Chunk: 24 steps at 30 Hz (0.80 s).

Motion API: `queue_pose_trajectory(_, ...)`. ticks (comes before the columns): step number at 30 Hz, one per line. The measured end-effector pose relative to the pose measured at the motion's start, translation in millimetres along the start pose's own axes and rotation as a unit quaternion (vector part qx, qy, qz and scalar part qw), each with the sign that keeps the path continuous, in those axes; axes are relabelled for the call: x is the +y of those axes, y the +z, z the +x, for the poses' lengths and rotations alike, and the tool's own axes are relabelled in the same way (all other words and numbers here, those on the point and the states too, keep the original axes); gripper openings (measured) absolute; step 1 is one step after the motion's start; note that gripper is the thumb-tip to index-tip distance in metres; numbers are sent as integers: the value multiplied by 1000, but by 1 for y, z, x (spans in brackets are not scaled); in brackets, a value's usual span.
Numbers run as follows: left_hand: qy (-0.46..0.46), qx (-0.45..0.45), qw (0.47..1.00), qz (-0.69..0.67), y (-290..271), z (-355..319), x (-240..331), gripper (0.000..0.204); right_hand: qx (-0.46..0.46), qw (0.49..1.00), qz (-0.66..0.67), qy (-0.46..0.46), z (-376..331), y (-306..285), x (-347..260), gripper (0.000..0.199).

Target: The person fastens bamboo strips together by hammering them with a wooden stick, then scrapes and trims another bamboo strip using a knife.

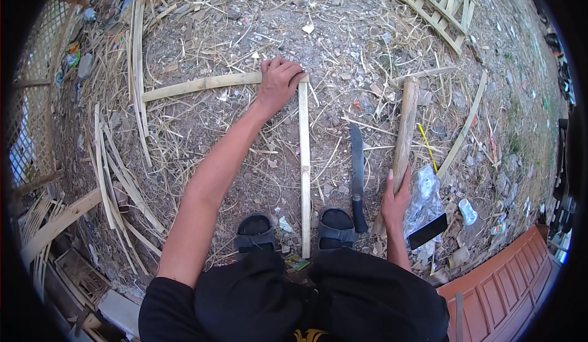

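Note:
My left hand [280,84] is closed over the right end of a pale bamboo strip [208,84] that lies crosswise on the ground. By those fingers its end meets the top of a second bamboo strip [305,170], which runs straight down between my sandalled feet. My right hand [395,201] wraps round the lower part of a thick wooden stick [405,127], thumb on its left side. Between the upright strip and the stick lies a machete [358,164], dark blade pointing away from me and its black handle by my right sandal [336,227].
Beside my right hand lie a clear plastic bag [424,195], a black phone [427,231] and a thin yellow strip [427,148]. Split bamboo strips [136,66] lie at the left. A slatted bamboo frame [429,2] is far right, a reddish-brown panelled board [502,287] near right.

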<state>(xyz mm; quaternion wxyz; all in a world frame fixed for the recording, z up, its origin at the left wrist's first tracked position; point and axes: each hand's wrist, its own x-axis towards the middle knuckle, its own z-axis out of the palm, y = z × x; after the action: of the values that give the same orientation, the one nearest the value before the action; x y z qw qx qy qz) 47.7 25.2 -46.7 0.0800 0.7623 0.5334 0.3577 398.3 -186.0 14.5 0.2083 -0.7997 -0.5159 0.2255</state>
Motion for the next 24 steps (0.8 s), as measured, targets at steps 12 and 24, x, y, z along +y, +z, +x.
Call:
queue_pose_trajectory(12,-1,8,1000,-29,7,-4,-1,8,-23,998,35,36,-1,-7,-22,59)
queue_pose_trajectory(24,-73,25,991,-106,3,-2,0,13,-16,1000,13,4,-2,-8,-28,60)
